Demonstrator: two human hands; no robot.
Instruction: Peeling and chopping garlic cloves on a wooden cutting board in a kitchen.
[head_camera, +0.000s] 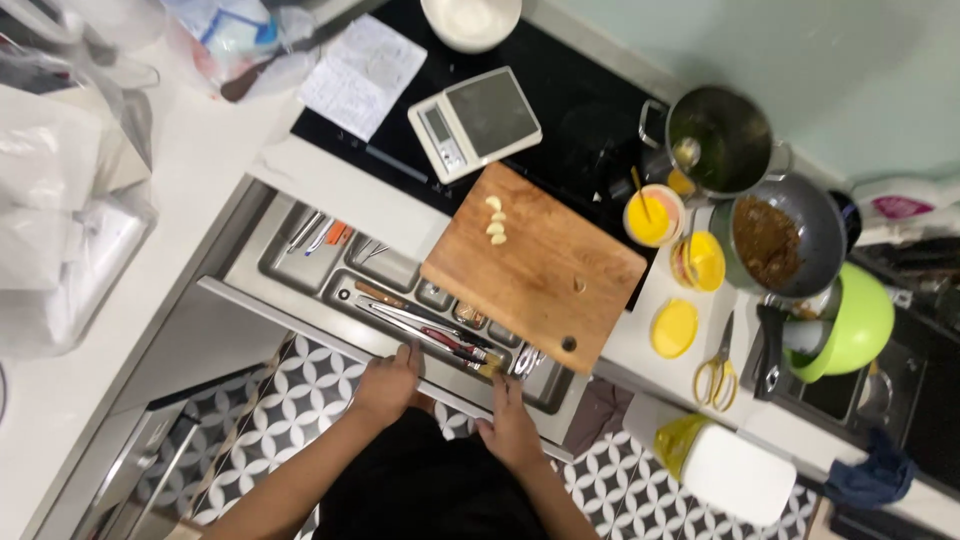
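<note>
Head view showed your left hand (385, 385) resting curled on the front edge of the open cutlery drawer (300, 262), grasping nothing. Just right of it, long utensils (425, 330) lay in the tray, their long axes running from upper left to lower right. Your right hand (508, 425) pinched a wooden-handled tool (489, 369) at the drawer's front. A wooden cutting board (545, 275) with garlic cloves (496, 220) overhung the drawer from the surface (330, 185).

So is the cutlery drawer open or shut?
Open: the cutlery drawer is pulled out, utensils showing, with both hands, left hand and right hand, at its front.
</note>
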